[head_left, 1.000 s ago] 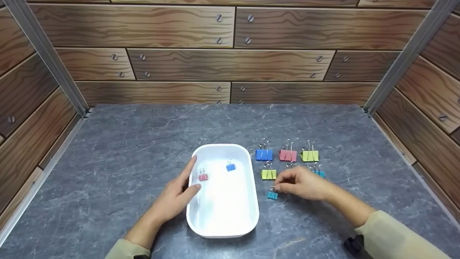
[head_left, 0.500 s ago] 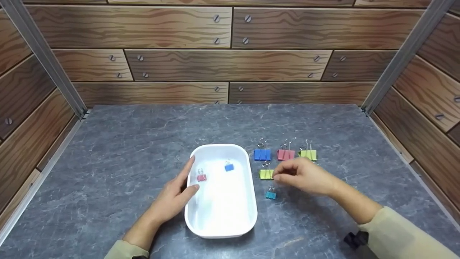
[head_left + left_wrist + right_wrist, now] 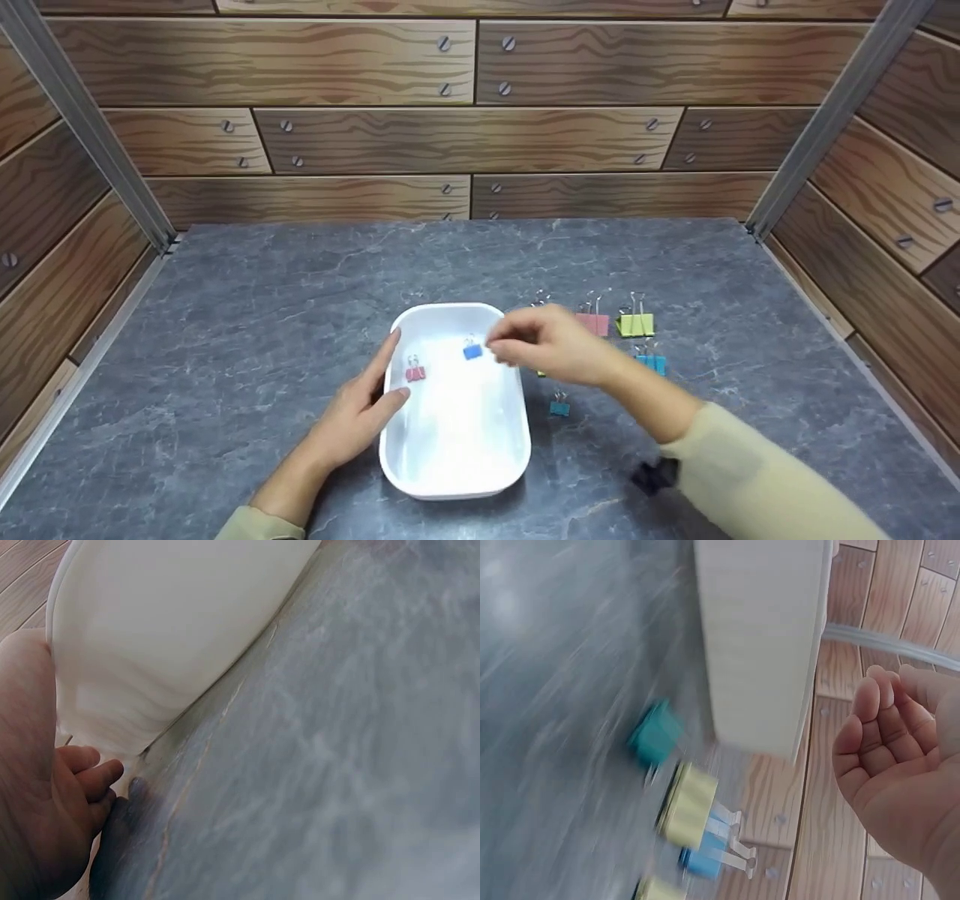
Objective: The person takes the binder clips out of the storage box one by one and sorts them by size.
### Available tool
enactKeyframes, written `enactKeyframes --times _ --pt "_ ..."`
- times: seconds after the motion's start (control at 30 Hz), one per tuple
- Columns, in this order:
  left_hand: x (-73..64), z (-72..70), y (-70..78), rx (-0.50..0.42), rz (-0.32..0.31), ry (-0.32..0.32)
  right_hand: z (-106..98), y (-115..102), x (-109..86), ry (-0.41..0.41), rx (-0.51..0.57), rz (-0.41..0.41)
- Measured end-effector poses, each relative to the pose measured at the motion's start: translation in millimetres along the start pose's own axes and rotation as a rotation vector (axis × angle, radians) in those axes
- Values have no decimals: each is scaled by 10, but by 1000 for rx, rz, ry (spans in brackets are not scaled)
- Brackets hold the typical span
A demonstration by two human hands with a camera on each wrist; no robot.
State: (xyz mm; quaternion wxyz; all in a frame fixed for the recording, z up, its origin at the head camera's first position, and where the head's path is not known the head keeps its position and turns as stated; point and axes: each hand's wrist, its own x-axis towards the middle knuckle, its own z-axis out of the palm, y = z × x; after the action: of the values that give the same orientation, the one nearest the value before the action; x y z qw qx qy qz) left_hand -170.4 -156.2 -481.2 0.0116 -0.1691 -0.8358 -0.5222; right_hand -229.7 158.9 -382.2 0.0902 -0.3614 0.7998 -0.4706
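A white plastic tray (image 3: 454,491) stands on the dark marbled tabletop. My left hand (image 3: 352,412) rests against its left rim, index finger and thumb extended, the thumb tip just over the edge. In the left wrist view its other fingers are loosely bent below the tray wall. Inside the tray are a small red binder clip (image 3: 415,373) and a small blue binder clip (image 3: 472,351). Over the tray's right rim, beside the blue clip, hovers my right hand (image 3: 555,345). Its fingers are loosely bent with the thumb close to them; nothing shows between them in the right wrist view (image 3: 900,742).
Right of the tray, a small teal clip (image 3: 559,407) stands alone. Larger clips stand in rows behind it: pink (image 3: 592,324), yellow-green (image 3: 636,325) and teal-blue (image 3: 651,364), with others partly hidden by my right hand. Wood-patterned walls (image 3: 300,60) enclose the table.
My right hand has left the small teal clip, which stays on the table, and has moved left over the tray's right rim. The left hand keeps its place on the tray.
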Motion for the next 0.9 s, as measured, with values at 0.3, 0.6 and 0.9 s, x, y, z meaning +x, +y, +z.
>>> enactKeyframes --times 0.3,0.6,0.9 --pt "-4 4 -5 21 -7 3 359 0 421 -34 36 26" --pt "4 -5 -11 25 -14 -1 598 115 657 -66 23 99" --pt "9 -4 -8 22 -2 3 698 200 778 -109 41 150"
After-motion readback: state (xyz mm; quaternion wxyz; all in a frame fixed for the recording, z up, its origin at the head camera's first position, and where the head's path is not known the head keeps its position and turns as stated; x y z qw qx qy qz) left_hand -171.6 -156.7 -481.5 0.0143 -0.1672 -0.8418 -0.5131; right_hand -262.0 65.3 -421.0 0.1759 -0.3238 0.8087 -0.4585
